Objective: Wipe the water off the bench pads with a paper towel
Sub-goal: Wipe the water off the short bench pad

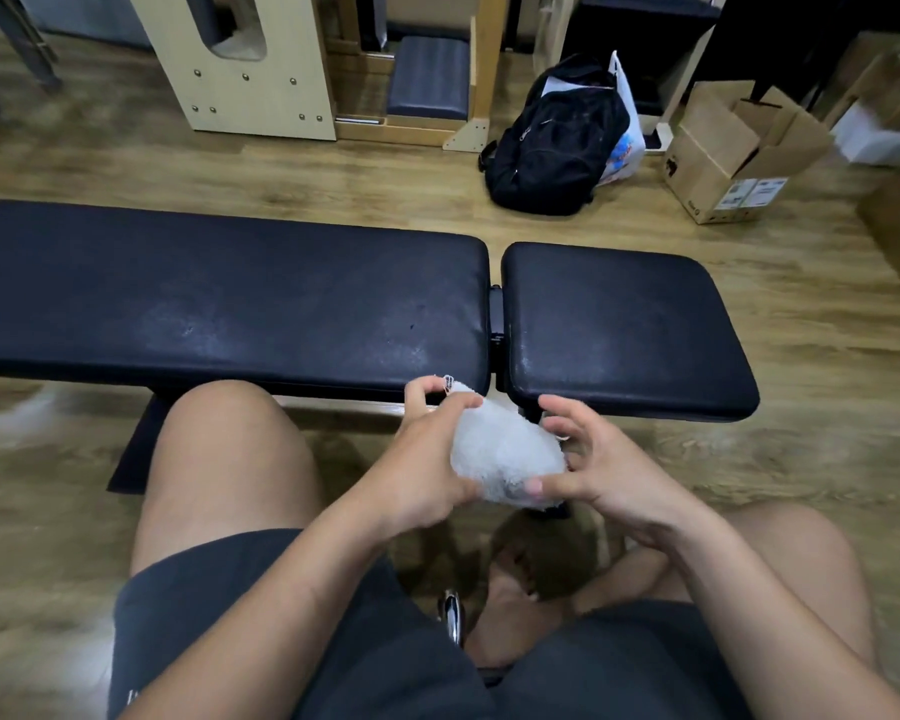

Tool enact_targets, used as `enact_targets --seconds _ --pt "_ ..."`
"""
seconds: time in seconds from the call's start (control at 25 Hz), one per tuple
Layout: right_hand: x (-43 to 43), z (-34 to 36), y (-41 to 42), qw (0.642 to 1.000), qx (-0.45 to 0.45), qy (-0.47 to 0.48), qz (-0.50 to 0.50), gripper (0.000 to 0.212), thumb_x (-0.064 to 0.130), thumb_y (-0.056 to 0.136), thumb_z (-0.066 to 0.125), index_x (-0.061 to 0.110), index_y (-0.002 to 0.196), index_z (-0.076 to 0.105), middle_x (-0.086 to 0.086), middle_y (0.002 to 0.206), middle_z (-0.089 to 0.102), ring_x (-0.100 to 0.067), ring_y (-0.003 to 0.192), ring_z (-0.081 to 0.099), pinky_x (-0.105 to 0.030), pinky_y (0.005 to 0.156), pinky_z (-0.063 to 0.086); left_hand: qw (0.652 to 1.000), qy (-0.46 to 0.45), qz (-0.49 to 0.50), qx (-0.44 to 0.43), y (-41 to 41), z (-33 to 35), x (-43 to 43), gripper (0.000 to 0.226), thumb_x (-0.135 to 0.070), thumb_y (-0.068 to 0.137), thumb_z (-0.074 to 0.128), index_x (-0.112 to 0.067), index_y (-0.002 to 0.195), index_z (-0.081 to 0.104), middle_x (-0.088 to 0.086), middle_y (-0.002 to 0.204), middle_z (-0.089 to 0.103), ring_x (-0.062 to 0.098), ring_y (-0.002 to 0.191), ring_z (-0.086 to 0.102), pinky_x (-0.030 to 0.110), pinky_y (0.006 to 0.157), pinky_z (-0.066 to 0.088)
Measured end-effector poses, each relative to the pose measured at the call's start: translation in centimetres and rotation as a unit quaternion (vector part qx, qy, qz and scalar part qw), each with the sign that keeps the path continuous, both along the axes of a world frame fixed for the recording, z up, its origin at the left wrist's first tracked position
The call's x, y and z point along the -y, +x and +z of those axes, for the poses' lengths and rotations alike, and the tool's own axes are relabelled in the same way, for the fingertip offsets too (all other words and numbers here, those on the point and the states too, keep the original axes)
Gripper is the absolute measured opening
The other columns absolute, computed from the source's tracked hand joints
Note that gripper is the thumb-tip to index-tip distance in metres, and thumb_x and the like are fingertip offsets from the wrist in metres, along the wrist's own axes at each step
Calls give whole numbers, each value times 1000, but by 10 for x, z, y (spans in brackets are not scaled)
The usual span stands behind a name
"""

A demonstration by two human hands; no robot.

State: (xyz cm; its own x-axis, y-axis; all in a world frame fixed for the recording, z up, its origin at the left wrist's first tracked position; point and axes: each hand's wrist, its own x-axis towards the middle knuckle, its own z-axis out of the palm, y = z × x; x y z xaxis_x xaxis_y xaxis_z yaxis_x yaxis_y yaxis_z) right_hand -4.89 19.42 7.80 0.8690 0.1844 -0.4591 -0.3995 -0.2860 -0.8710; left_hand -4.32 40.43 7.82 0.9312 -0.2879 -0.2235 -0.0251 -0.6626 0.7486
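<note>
A black weight bench lies across the view, with a long pad [219, 293] on the left and a short seat pad [624, 330] on the right. Fine water droplets speckle both pads near their front edges. A crumpled white paper towel [505, 452] sits between my two hands, just in front of the gap between the pads. My left hand [427, 459] grips its left side with fingers curled over the top. On the towel's right side, my right hand [598, 475] presses its thumb against the wad while its fingers are spread.
I sit facing the bench, bare knees close to its front edge. Behind it on the wooden floor stand a black backpack [557, 142] with a white plastic bag, an open cardboard box [733, 158], and wooden equipment frames [261, 70].
</note>
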Motion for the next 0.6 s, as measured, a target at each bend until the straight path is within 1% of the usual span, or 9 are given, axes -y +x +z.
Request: enact_targets --seconds 0.12,0.2,0.24,0.28,0.36,0.4,0.44,0.52,0.6 --pt "-9 -4 8 971 101 -195 92 50 16 69 84 36 110 62 7 111 65 -13 102 64 -36 97 49 996 83 11 24 2 2 -1 36 -17 77 79 -19 111 65 -8 132 25 8 107 44 9 82 33" --pt "-16 -2 17 944 157 -257 137 21 26 78 75 38 92 66 15 88 69 -4 85 63 -28 81 50 993 113 14 42 7 7 -9 15 -22 80 76 -18 93 70 -9 125 33 12 109 48 24 89 42" --pt "-19 0 22 932 184 -270 156 15 27 80 71 39 84 64 17 80 66 -1 78 60 -24 73 47 990 126 8 62 11 10 -15 12 -27 80 76 -20 87 70 -11 122 36 12 109 47 29 91 43" --pt "-22 2 29 923 203 -276 175 15 25 81 69 38 79 61 18 80 63 0 78 57 -21 72 43 988 131 -5 77 15 13 -22 12 -32 79 76 -24 84 68 -14 116 43 12 107 47 31 92 42" --pt "-23 8 48 926 192 -256 203 17 17 81 68 32 78 59 17 97 60 -5 96 54 -18 83 39 994 73 -47 63 23 14 -38 13 -32 80 75 -26 78 63 -16 92 60 10 91 57 28 80 45" --pt "-21 11 58 940 164 -223 199 14 15 81 67 28 79 61 13 98 62 -8 98 56 -18 84 40 997 15 -61 34 27 15 -44 10 -27 81 73 -24 80 63 -13 79 65 8 77 61 24 70 45" --pt "-21 14 69 956 131 -184 188 11 17 82 67 27 81 62 12 92 64 -10 90 58 -19 78 43 997 -39 -59 9 32 14 -50 8 -21 82 72 -23 84 65 -11 74 66 5 68 60 20 64 44" --pt "-24 13 91 975 88 -124 159 5 26 85 66 30 86 63 10 78 65 -8 68 58 -20 60 45 997 -72 -20 6 54 9 -61 14 -16 84 71 -22 95 67 -13 79 65 3 70 57 22 69 44" --pt "-35 4 116 990 59 -82 103 5 24 88 65 28 91 65 7 72 63 -7 55 55 -23 49 44 1000 -15 10 21 90 4 -67 23 -19 87 68 -22 109 64 -13 91 63 11 85 56 28 82 44"
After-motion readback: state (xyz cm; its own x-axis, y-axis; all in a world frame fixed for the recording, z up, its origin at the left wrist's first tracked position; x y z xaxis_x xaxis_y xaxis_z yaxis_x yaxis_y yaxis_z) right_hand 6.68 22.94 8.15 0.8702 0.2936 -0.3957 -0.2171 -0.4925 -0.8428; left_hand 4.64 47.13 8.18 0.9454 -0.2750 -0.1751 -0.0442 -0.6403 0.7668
